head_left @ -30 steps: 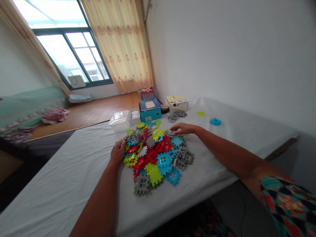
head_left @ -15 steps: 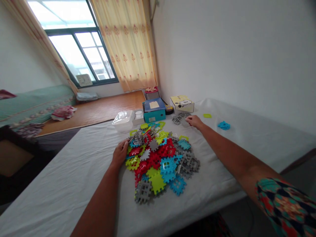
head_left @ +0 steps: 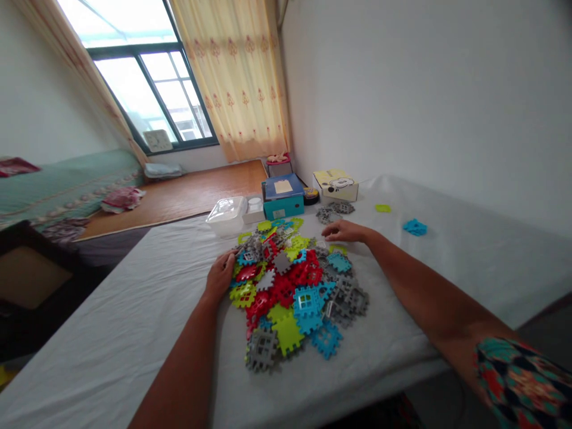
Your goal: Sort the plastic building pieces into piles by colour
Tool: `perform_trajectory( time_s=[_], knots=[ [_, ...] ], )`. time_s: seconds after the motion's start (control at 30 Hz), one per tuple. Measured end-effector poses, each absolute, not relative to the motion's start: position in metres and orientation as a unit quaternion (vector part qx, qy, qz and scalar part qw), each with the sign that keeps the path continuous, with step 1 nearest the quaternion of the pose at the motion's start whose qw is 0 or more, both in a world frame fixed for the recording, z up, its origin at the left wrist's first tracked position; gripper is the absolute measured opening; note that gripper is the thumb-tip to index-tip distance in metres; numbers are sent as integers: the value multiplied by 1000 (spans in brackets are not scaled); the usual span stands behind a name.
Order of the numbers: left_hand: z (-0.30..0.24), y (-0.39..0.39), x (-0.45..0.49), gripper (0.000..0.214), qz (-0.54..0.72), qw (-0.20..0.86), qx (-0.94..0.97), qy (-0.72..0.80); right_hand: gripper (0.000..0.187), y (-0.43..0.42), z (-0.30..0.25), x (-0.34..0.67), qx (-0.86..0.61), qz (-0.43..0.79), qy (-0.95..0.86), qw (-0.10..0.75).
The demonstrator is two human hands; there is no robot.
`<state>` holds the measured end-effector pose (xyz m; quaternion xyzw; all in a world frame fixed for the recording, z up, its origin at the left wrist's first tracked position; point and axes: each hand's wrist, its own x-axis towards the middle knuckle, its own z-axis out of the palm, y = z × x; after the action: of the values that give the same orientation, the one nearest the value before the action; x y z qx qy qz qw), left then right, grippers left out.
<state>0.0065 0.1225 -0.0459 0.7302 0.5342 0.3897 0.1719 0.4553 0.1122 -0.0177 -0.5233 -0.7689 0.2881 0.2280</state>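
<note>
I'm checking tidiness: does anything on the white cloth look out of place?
Mildly: a flat lime-green plastic piece and a blue plastic cluster lie off right, and a grey plastic pile farther back, all apart from the multicoloured plastic heap.

1. Brightly daylit, dark-framed window (head_left: 149,80) at upper left.
2. Beside it, a patterned yellow curtain (head_left: 236,77).
3. Plain, pale wall (head_left: 424,107) to the right.
4. Below the window, a brown platform (head_left: 201,187) with green bedding (head_left: 74,179).
5. Nearer, a white-draped worktop (head_left: 143,310).

At one pile (head_left: 286,289) we count two hands (head_left: 220,274) (head_left: 344,231); behind it, one tub (head_left: 227,215), one blue box (head_left: 283,198), one yellow box (head_left: 336,185).
</note>
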Motion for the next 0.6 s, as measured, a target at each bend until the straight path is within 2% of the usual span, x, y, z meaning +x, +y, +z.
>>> perform_trajectory(
  time_s=[0.13,0.3,0.37,0.47,0.6],
  knots=[
    [-44,122,7,51,377,168,735,538,40,105,-10,468,-523,304,-789,105],
    [-42,121,7,51,371,163,737,541,25,103,-13,468,-555,272,-783,74],
    [-42,121,6,52,368,165,736,543,19,105,-14,469,-606,233,-752,111],
    [-42,121,6,53,372,167,733,544,13,110,-18,485,-707,163,-652,218],
    [-43,120,6,54,388,172,724,543,20,111,-30,522,-772,94,-533,334]
  ],
)
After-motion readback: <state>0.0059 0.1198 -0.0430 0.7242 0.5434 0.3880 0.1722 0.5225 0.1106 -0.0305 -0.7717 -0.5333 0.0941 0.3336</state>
